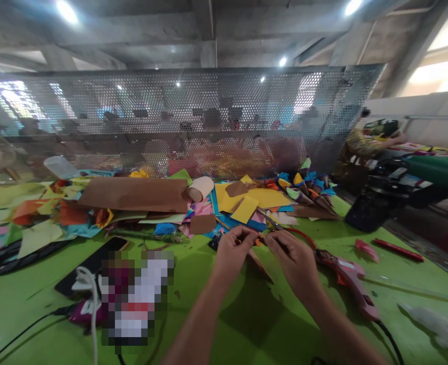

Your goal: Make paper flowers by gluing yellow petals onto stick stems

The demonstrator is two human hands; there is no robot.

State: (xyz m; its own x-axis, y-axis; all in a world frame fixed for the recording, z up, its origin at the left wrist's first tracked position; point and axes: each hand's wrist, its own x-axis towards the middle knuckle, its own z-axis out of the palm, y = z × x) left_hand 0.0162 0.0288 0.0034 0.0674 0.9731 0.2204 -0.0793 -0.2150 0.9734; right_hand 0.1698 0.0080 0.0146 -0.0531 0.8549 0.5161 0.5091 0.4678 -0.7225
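In the head view, my left hand (236,249) and my right hand (291,254) meet over the green table, each with its fingers pinched. Between the fingertips shows a small orange paper piece (260,240), which both hands grip. A brown paper piece (260,264) slants down just below it; how the two are joined is hidden by my fingers. To the right of my right hand lies a pink glue gun (351,281). Small brown paper cones with coloured paper tips (309,186) are heaped behind, to the right.
A brown paper sheet (140,194), a paper roll (201,188) and yellow paper (244,209) crowd the back. At left lie a black phone (90,266) and cables. A red pen (399,250) lies right. Behind stands a perforated metal screen (208,121); a person sits beyond, right.
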